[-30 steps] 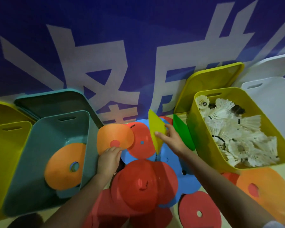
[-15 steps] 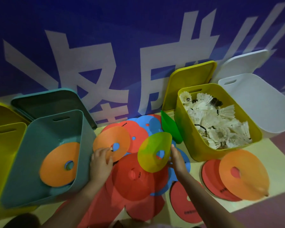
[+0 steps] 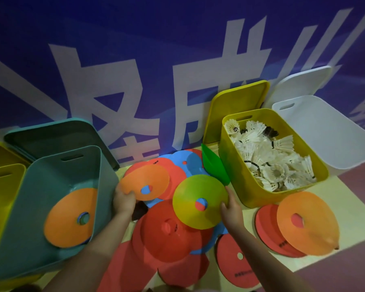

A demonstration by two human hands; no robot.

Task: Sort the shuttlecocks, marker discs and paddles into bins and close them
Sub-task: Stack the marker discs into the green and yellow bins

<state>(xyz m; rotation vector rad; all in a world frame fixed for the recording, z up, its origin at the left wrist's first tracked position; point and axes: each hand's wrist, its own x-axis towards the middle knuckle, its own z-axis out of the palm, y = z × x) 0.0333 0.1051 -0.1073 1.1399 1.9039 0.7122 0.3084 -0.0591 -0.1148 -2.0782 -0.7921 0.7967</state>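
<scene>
My view is dim and purple-tinged, soft throughout, darkening at the corners, with wide-angle bending at the edges.

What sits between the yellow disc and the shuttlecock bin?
In the head view, a green disc stands tilted against the wall of the yellow shuttlecock bin, just up and right of the yellow disc that the right hand holds.

The teal bin [image 3: 51, 186] and yellow bin [image 3: 236, 186] wall the disc pile [image 3: 167, 228] on both sides.
</scene>
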